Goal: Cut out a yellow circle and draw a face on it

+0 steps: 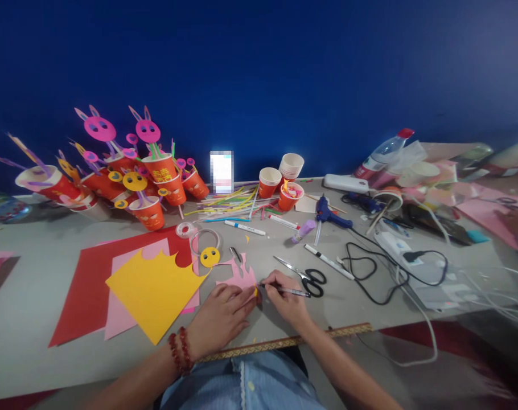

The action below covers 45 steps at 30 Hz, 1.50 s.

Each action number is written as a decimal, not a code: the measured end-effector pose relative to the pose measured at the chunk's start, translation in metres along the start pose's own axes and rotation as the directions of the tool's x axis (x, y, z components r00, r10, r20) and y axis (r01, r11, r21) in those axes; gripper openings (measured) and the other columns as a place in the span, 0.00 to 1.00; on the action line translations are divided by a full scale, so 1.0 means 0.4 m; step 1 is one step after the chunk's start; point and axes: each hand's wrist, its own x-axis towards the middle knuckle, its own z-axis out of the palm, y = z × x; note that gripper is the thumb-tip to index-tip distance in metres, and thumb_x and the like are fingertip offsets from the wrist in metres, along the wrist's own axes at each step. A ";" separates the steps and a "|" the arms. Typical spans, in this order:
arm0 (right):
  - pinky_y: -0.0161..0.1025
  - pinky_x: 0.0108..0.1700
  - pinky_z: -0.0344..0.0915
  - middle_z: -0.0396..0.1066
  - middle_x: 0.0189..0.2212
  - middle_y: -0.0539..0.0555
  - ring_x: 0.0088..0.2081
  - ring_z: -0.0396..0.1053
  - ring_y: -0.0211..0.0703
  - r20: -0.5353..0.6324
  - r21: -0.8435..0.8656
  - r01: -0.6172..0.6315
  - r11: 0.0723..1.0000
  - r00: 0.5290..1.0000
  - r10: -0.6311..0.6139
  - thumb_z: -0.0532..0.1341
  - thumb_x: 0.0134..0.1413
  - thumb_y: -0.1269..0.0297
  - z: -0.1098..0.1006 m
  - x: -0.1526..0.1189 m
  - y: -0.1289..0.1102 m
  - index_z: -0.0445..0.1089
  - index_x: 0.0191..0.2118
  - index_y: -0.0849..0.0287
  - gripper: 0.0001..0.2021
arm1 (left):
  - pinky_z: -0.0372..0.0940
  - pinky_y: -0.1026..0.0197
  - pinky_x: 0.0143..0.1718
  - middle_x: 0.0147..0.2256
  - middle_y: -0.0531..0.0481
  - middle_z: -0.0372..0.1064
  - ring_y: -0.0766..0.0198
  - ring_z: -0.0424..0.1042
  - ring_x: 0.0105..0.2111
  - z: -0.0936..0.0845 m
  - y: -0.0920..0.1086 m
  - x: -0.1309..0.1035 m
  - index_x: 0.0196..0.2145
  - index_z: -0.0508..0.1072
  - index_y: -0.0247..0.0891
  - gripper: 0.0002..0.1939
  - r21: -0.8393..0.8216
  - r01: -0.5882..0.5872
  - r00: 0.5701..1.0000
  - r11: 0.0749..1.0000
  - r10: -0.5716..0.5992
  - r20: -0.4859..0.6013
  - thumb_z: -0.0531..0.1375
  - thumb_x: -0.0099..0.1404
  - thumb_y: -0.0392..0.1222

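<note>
Left hand [229, 314] flat, fingers slightly spread, pressing the cut pink paper sheet [237, 275], near centre; right fingers pinch a slim dark-tipped pen [291, 291]. If the pressing hand slips, lines skew (black-handled scissors [312, 282] just right, elbow could knock them).

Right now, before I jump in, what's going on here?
The left hand lies on cut pink paper. The right hand holds a pen, its tip close to the left fingertips. A yellow face lies beyond the left hand. The scissors and glue gun lie unheld on the table.
</note>
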 end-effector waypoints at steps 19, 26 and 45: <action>0.33 0.29 0.60 0.69 0.21 0.48 0.25 0.65 0.39 0.016 -0.070 0.048 0.996 0.999 -0.047 0.55 0.54 0.70 0.004 0.002 0.006 0.70 0.28 0.57 0.08 | 0.53 0.50 0.54 0.62 0.46 0.59 0.55 0.61 0.52 0.000 0.001 0.001 0.63 0.58 0.42 0.25 -0.002 0.008 1.000 1.000 -0.008 0.005 0.51 0.73 0.52; 0.34 0.29 0.60 0.70 0.22 0.49 0.25 0.66 0.39 0.036 -0.090 0.053 0.995 0.998 -0.050 0.55 0.54 0.70 0.003 0.003 0.002 0.71 0.29 0.57 0.08 | 0.52 0.50 0.55 0.62 0.47 0.59 0.55 0.61 0.53 0.001 0.001 0.000 0.63 0.58 0.42 0.24 -0.008 0.004 1.000 1.000 -0.004 0.006 0.51 0.73 0.51; 0.35 0.32 0.60 0.71 0.23 0.50 0.27 0.68 0.41 0.042 -0.139 0.089 0.986 0.996 -0.084 0.56 0.55 0.69 0.003 0.000 0.005 0.71 0.30 0.57 0.07 | 0.51 0.49 0.56 0.63 0.49 0.58 0.54 0.60 0.53 -0.004 0.002 0.002 0.62 0.59 0.41 0.24 -0.033 0.012 1.000 0.999 -0.012 0.004 0.52 0.73 0.50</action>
